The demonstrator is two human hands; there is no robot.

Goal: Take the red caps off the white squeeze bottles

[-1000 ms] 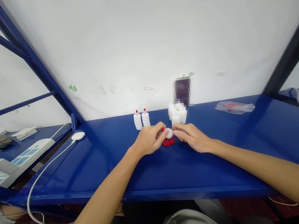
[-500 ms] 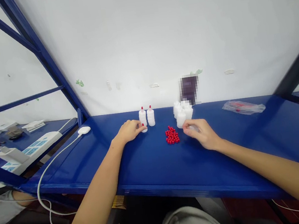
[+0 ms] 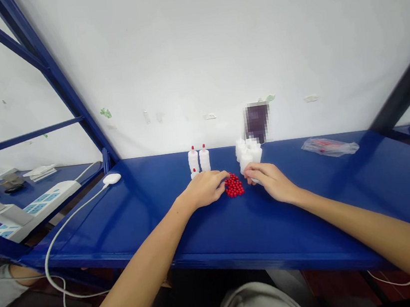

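Note:
At the left edge of a pile of small red caps is my left hand, its thumb and index finger apart; nothing shows between them. Curled around a white plastic bottle, mostly hidden by the fingers, is my right hand, just right of the pile. Behind it stands a cluster of white bottles with no red caps showing. Beyond my left hand, white bottles with red tips stand upright in a small group, the nearest partly covered by that hand.
A clear plastic bag with something red inside lies at the right. On the left are a white puck-shaped device on a cable and a power strip. Blue posts frame the blue tabletop. Another person's arm shows at lower left.
My left hand has left the nearest red-tipped bottle and moved right to the red caps. My right hand has shifted slightly left with its bottle.

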